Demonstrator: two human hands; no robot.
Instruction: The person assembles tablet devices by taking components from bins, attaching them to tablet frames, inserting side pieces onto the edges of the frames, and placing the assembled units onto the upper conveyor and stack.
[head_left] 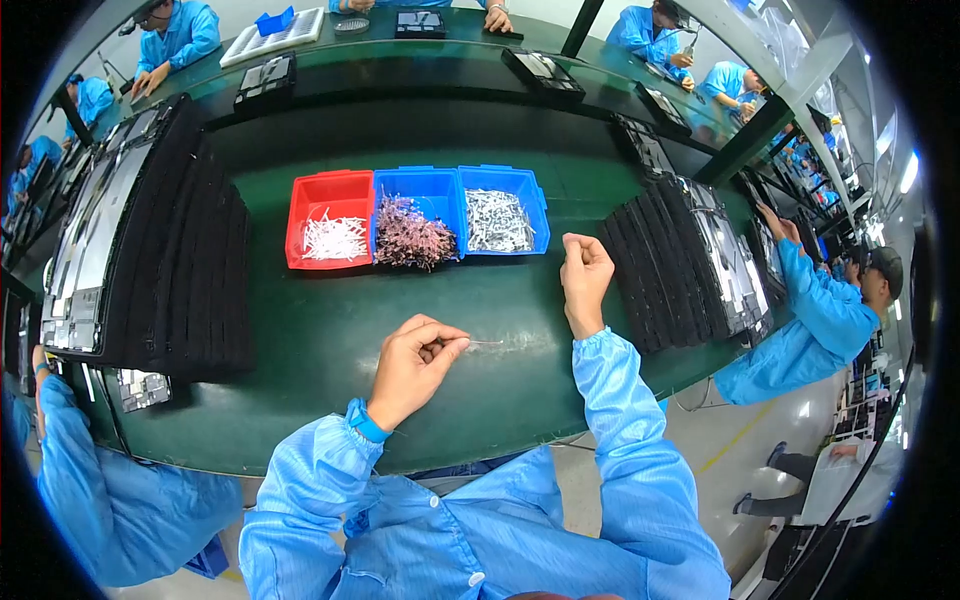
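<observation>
My left hand (412, 368), with a blue band at its wrist, pinches a thin wire (487, 342) between thumb and fingertips. The wire sticks out to the right, low over the green table (480, 420). My right hand (587, 285) is raised with its fingers curled together; whatever they hold, if anything, is too small to make out. Beyond my hands stand three joined bins: a red bin (328, 265) of white strips, a blue bin (392, 180) heaped with pinkish-brown wires, and another blue bin (541, 215) of white and grey strips.
Tall stacks of black foam trays bearing opened tablet-like devices flank me, the left stack (200, 260) and the right stack (660, 265). More device trays (543, 72) lie along the far raised shelf. Co-workers in blue sit across, and a co-worker (815, 320) is close on the right.
</observation>
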